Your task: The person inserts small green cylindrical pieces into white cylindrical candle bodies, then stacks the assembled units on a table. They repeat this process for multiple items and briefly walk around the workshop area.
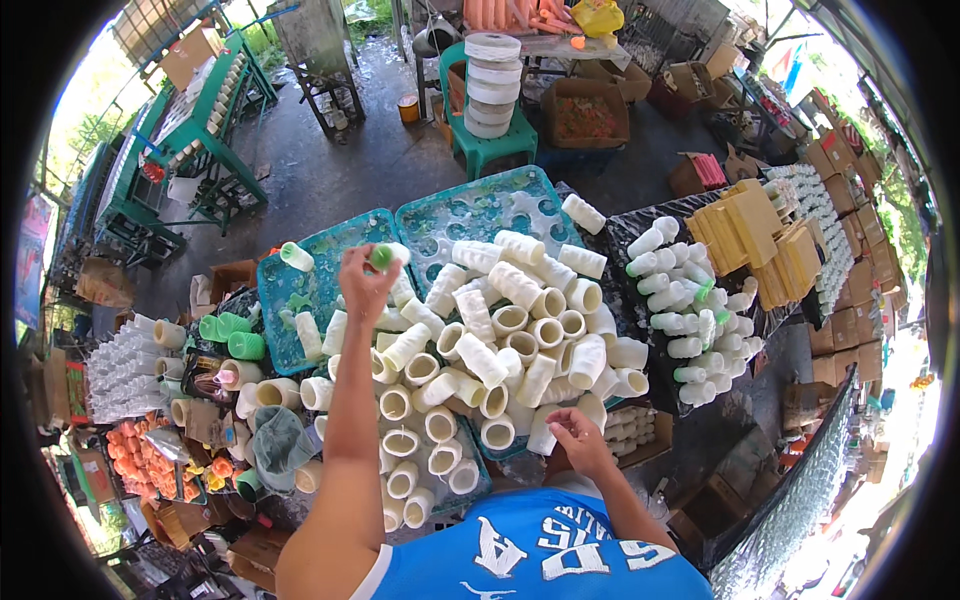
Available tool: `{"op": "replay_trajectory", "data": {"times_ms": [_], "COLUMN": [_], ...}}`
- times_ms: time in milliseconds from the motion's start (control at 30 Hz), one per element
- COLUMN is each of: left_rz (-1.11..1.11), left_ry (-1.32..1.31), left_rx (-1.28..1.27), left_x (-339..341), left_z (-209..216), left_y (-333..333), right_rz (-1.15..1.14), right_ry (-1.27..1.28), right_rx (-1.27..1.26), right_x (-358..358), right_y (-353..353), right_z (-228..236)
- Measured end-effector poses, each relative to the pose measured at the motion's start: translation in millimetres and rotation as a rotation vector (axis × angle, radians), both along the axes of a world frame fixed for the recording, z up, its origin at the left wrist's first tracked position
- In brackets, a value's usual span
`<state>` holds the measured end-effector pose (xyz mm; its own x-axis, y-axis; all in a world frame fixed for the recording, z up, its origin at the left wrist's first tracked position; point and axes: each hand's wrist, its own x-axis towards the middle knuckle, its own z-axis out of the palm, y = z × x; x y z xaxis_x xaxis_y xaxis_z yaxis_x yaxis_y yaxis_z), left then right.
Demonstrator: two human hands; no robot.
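A large pile of hollow white wax-like tubes (pixel 483 360), some smooth and some with bumpy sides, covers the middle of the table. Stretched out over the far left of the pile, my left hand (pixel 366 282) is closed on a short white tube with a green end (pixel 392 256). A similar green-ended tube (pixel 297 256) lies just left of it on a teal tray (pixel 330 246). Close to my body, my right hand (pixel 584 443) has its fingers curled at the edge of a white tube (pixel 543 430) at the pile's near side; its palm is hidden.
Another teal tray (pixel 480 205) lies beyond the pile. Right of it stand many white and green ribbed pieces (pixel 690 310) on black sheeting, beside yellow blocks (pixel 745 235). A green chair (pixel 495 140) holds stacked white rolls. Green cups (pixel 245 345) and orange pieces (pixel 150 465) sit left.
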<state>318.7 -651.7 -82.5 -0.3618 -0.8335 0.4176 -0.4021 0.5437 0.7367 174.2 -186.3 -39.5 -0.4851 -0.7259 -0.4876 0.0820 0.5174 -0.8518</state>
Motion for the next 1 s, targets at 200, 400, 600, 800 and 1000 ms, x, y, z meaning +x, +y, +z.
{"op": "replay_trajectory", "data": {"times_ms": [200, 400, 600, 800, 1000], "left_rz": [-0.168, -0.614, -0.457, -0.470, -0.313], "left_ry": [0.407, 0.741, 0.507, 0.853, 0.879], "left_rx": [0.802, 1.099, 1.317, 1.263, 1.194], "left_x": [-53, -90, -121, -145, -157], "left_z": [61, 83, 80, 97, 118], "left_y": [224, 356, 391, 429, 440], "right_rz": [-0.043, -0.331, -0.228, -0.153, -0.146], "right_ry": [-0.076, -0.314, 0.174, 0.318, 0.461], "right_rx": [-0.233, -0.466, -0.603, -0.509, -0.635], "right_x": [-13, -41, -70, -75, -77], "right_y": [-46, -37, -8, 6, 20], "right_z": [13, 28, 18, 37, 62]}}
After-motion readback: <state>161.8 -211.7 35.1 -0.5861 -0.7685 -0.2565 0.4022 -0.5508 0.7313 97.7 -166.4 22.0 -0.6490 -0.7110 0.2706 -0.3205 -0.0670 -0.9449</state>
